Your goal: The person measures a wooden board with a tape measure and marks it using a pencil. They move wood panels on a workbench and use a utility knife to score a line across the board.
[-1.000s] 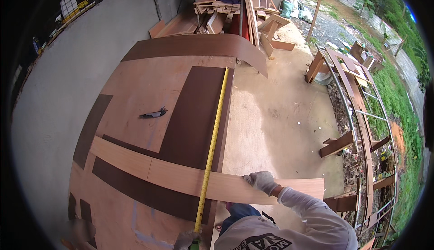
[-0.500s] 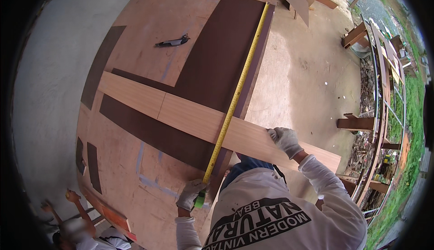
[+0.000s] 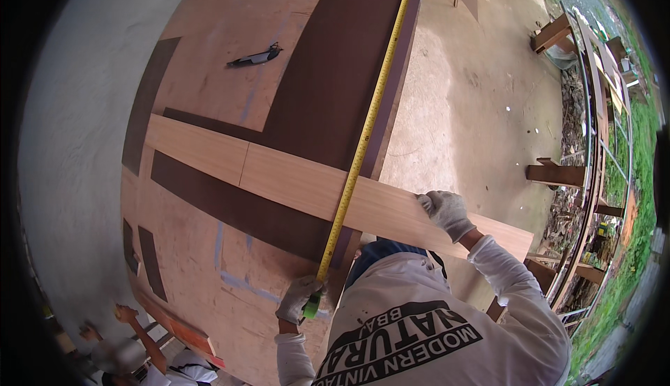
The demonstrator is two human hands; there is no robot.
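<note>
Conceivably, the pale board (image 3: pixel 300 173) could pivot or tip: a good stretch of it juts past the side of the counter (image 3: pixel 202 72), so any push or tug from the right grip (image 3: pixel 449 215) would carry through to the part lying across the top. Because the yellow tape blade (image 3: pixel 364 136) crosses above that board, such a shift could drag the blade off its line or kink it. The blade might also skid if its far end, near the far end of the dark panel (image 3: pixel 328 65), is poorly anchored; that end is too small to judge. Slack at the left grip (image 3: pixel 300 298) would let it bow or spring back.

As for the holds, the left grip is closed about the green tape case (image 3: pixel 313 307), with the blade running out away from it. The right grip is folded over the far long edge of the pale board, between the counter's side and the board's right end; whether the thumb reaches beneath cannot be told. The board lies beyond the left grip and extends to both sides of the right one.
</note>
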